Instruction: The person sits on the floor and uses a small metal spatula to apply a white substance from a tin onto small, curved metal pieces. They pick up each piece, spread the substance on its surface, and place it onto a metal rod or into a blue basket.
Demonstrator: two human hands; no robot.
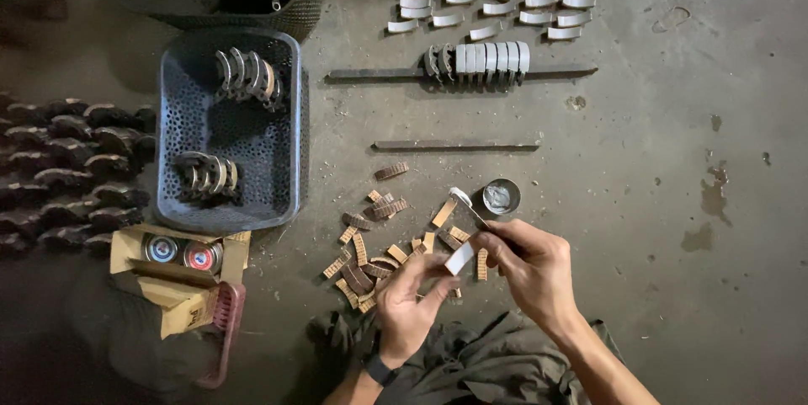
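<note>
down on the grey concrete floor (640,203), the left hand (408,300) is curled with its fingers pinching a small curved strip (459,258) whose upper face is pale, held just above the person's lap. the right hand (526,263) is closed around a thin stick-like applicator (468,208), its white-tipped end pointing up and left, just beside a small open round tin (501,196) with a greyish paste inside. left of the hands, a scatter of brown lining strips (370,258) lies loose on the floor, some ribbed, some overlapping. farther up, a long flat metal bar (456,145) lies alone, and above it a second bar (555,72) carries a tight row of grey curved brake shoes (484,60) standing on edge. beyond that, more pale curved pieces (488,2) are laid out singly in loose rows. to the left sits a blue perforated plastic basket (252,178) holding two clusters of metal shoes (244,75), with a dark mesh basket (295,9) above it. a heap of dark worn shoes (67,173) lies at the far left, and an open cardboard box (181,266) with two round tins rests near a pink basket (223,329).
</note>
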